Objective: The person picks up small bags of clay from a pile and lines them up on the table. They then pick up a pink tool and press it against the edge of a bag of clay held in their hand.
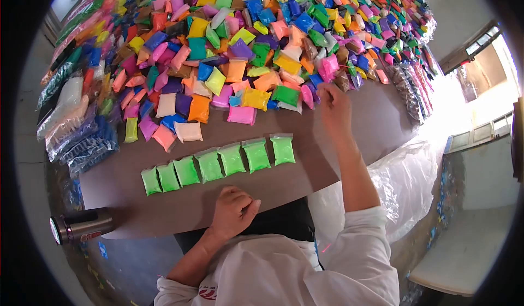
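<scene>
My left hand (234, 210) rests at the table's near edge, its fingers loosely curled and nothing visible in them. Just beyond it, several small clear bags of light green, soft-looking material (210, 164) lie side by side in a slightly slanting row. My right hand (334, 103) is stretched out to the near edge of a large heap of coloured packets (236, 70). Its fingers are bent in, right below a bright pink packet (328, 67); whether they grip it or anything else is hidden.
The heap covers the far part of the brown table (262, 188). Stacks of bagged packets (90, 142) stand at the left edge, more bags (412, 90) at the right. A steel tumbler (87, 226) lies at the near left corner. Clear plastic sheeting (401, 183) hangs beside the table.
</scene>
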Available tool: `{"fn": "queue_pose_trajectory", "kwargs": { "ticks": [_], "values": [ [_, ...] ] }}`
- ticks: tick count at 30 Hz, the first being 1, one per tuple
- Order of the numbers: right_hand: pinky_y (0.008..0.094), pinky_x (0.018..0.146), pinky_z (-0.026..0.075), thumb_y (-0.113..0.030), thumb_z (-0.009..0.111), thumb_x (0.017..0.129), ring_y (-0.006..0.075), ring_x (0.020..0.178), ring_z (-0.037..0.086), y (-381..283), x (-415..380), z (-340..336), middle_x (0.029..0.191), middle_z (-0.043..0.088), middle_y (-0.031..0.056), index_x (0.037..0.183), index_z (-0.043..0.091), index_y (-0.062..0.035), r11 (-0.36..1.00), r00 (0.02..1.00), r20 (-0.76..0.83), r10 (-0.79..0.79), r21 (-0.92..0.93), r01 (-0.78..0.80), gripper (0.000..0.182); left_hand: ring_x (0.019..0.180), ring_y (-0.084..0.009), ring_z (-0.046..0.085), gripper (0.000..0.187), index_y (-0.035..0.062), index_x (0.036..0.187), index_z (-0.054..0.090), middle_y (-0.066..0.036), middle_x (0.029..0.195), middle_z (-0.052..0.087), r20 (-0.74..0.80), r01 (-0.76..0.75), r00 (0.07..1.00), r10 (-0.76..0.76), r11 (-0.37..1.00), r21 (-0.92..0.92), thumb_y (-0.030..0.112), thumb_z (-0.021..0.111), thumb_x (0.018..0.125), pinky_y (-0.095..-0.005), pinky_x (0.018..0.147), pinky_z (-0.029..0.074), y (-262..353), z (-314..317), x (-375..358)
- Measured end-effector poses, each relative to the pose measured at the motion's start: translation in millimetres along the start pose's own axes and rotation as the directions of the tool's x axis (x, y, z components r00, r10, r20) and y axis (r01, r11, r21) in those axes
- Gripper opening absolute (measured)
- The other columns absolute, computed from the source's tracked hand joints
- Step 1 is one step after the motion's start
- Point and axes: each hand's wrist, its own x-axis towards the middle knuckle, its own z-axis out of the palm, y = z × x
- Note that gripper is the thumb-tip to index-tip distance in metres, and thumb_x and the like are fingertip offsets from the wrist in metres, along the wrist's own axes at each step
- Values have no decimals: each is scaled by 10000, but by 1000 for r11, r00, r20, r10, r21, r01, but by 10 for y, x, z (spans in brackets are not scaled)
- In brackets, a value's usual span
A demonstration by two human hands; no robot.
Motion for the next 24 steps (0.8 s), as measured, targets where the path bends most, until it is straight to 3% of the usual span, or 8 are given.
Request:
{"fn": "queue_pose_trajectory", "kwargs": {
  "ticks": [3,6,9,13,16,19,22,24],
  "values": [
    [373,735,507,-154,611,843,297,787,661,284,372,211,861,679,166,1040,659,-20,949,963,30,-269,-164,270,244,638,-265,558,200,60,654,568,-59,643,592,-27,-23,999,24,1000,12,127,686,801,-360,738,440,7,13,8],
    [437,828,489,-219,678,776,363,905,633,297,572,311,961,671,188,1061,658,-35,848,960,136,-246,-450,281,340,624,-273,551,213,61,648,556,-62,632,579,-48,-36,998,36,999,4,129,685,803,-366,736,442,10,18,10],
    [459,877,468,-272,730,727,366,990,602,166,679,296,1032,655,182,1063,658,-50,817,969,230,-90,-539,204,409,670,-264,570,175,58,673,582,-59,663,604,-33,-25,999,24,1000,-3,119,682,804,-364,761,442,-5,8,-16],
    [437,848,483,-223,738,709,347,1000,584,172,608,407,993,639,155,1026,637,-73,807,987,28,-156,-573,143,365,698,-264,579,152,53,696,598,-60,684,614,-27,-33,999,34,999,14,118,675,810,-366,775,443,-3,-3,-26],
    [429,830,492,-222,730,730,331,970,598,235,630,451,932,639,149,1024,635,-77,768,980,10,-196,-620,160,342,710,-266,580,154,50,704,599,-61,695,614,-36,-36,999,36,999,15,124,670,818,-368,777,443,-9,2,-42],
    [435,813,493,-201,707,760,314,970,605,296,693,379,907,647,142,1009,634,-68,724,971,109,-211,-650,230,292,723,-270,581,162,50,704,596,-62,697,613,-34,-39,999,38,999,-5,129,664,827,-369,777,443,-10,-5,-37],
    [395,746,509,-159,664,806,292,864,637,348,632,201,847,658,144,1046,630,-46,801,954,-4,-298,-545,248,268,694,-285,563,209,52,680,557,-77,651,569,-50,-35,998,34,999,-23,147,674,826,-383,779,440,2,-4,-28],
    [347,690,505,-144,643,829,239,783,643,276,464,-15,820,669,122,1071,629,-30,938,981,-17,-194,-294,181,268,709,-268,574,206,54,692,575,-66,671,588,-31,-8,999,6,998,-60,154,635,861,-371,777,437,-19,-17,-45]
  ]
}}
